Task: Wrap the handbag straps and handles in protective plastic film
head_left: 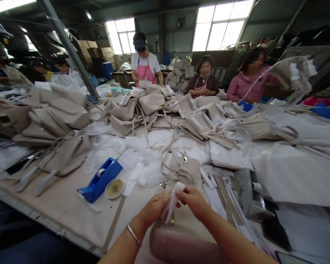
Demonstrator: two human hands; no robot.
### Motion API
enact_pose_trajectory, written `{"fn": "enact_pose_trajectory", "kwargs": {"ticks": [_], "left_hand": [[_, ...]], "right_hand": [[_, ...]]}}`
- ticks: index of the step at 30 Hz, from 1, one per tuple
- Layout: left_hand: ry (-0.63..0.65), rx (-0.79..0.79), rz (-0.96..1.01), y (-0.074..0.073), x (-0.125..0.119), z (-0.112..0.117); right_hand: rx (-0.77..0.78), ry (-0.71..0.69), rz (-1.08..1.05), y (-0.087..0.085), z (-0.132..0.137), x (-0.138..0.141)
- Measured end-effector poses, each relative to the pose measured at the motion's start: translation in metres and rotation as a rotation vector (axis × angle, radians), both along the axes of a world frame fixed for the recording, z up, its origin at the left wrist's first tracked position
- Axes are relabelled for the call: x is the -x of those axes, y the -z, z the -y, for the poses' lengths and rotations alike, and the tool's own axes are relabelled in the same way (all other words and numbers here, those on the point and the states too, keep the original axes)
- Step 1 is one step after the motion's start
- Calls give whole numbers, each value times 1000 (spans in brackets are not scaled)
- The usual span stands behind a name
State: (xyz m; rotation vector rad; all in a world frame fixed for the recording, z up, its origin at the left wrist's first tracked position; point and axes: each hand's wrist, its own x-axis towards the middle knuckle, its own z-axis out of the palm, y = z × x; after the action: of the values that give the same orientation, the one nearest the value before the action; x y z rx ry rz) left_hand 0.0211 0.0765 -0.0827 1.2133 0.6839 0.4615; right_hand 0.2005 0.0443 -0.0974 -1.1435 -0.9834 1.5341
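My left hand (153, 208) and my right hand (193, 201) meet just in front of me, both pinched on a small white strip of paper or foam (173, 200) that stands up between the fingers. A silver bangle sits on my left wrist. Under the hands lies a beige handbag (181, 244) with a gold metal fitting near the strip. Its long strap (171, 161) loops away over the table beyond my hands.
A blue tape dispenser (100, 179) and a small round dish (114, 189) lie left of my hands. Heaps of beige bags (151, 104) and white wrapping sheets (288, 176) cover the long table (71, 216). Several other people work along the far side.
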Motion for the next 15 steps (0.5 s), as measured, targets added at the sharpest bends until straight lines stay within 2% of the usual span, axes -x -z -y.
{"fn": "enact_pose_trajectory", "kwargs": {"ticks": [3,6,11,13,15], "left_hand": [[72,-48,-124,-1,16,3],[99,-89,-215,2,22,9],[-12,-153,-309,5,14,20],[-60,-198,-306,6,12,22],[-84,-246,-298,6,10,24]], "right_hand": [[8,58,23,11,3,-5],[11,76,31,20,6,-4],[56,113,14,24,10,1],[80,28,-45,22,13,0],[94,-140,-82,19,18,-1]]}}
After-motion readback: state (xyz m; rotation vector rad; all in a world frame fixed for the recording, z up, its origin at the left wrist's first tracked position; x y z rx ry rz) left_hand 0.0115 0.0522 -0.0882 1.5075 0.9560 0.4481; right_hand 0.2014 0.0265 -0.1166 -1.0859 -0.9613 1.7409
